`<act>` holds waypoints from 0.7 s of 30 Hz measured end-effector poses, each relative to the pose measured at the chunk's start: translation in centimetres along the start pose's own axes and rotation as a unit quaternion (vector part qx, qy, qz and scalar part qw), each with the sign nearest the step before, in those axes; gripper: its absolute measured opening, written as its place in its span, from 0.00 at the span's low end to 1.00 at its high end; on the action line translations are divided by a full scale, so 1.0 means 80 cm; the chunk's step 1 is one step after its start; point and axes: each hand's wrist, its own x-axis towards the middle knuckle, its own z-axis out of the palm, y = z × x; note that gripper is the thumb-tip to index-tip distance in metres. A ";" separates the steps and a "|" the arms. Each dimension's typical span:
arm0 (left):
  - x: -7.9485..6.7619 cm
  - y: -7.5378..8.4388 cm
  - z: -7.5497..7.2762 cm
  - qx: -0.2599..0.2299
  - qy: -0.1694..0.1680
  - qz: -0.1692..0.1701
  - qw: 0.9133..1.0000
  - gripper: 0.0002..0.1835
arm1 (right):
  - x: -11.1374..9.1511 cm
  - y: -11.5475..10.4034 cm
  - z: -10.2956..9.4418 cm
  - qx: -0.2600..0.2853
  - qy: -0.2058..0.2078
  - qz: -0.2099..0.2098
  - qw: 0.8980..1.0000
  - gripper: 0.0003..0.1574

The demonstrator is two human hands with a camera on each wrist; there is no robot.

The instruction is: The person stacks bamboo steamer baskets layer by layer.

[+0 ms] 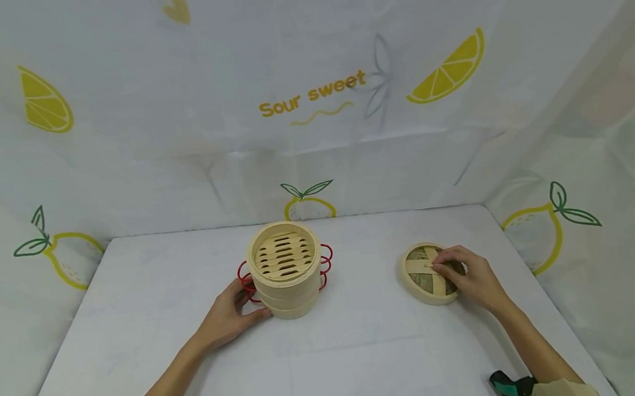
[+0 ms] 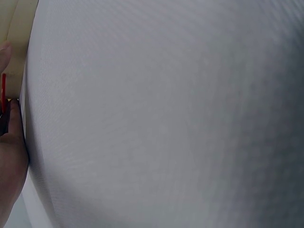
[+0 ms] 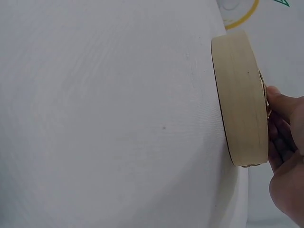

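Note:
A stack of small bamboo steamer baskets (image 1: 290,283) stands on the white table, its slatted inner base facing up. Red cord loops (image 1: 326,262) stick out from both sides. My left hand (image 1: 233,311) holds the stack low on its left side, the thumb at the front and the fingers partly hidden behind the loops. In the left wrist view only a strip of the steamer wall (image 2: 21,57) shows. To the right is the round bamboo lid (image 1: 423,283) with crossed strips. My right hand (image 1: 471,275) pinches the lid at its top centre; the right wrist view shows the lid's plain rim (image 3: 240,99) side-on.
A white cloth covers the table (image 1: 334,375). Behind and beside it hang pale sheets (image 1: 171,110) printed with lemons and lettering. Dark wrist straps (image 1: 510,386) sit near both sleeves. A gap of table separates the stack from the lid.

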 end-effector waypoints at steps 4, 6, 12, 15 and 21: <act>0.000 0.001 0.000 0.005 -0.001 -0.003 1.000 0.43 | 0.000 -0.001 -0.001 -0.002 -0.004 -0.002 1.000 0.11; 0.000 0.002 0.000 0.009 -0.002 -0.004 1.000 0.43 | 0.000 -0.001 -0.001 -0.004 -0.004 -0.003 1.000 0.11; 0.000 0.003 0.000 0.010 -0.003 0.000 1.000 0.43 | 0.004 -0.003 -0.003 -0.007 0.001 -0.018 1.000 0.12; 0.001 0.002 0.000 0.014 -0.001 0.001 1.000 0.43 | 0.007 -0.006 -0.003 -0.008 0.005 -0.026 1.000 0.13; 0.000 0.000 0.000 0.011 0.003 0.000 1.000 0.43 | 0.013 -0.016 -0.004 0.005 0.002 -0.041 0.999 0.14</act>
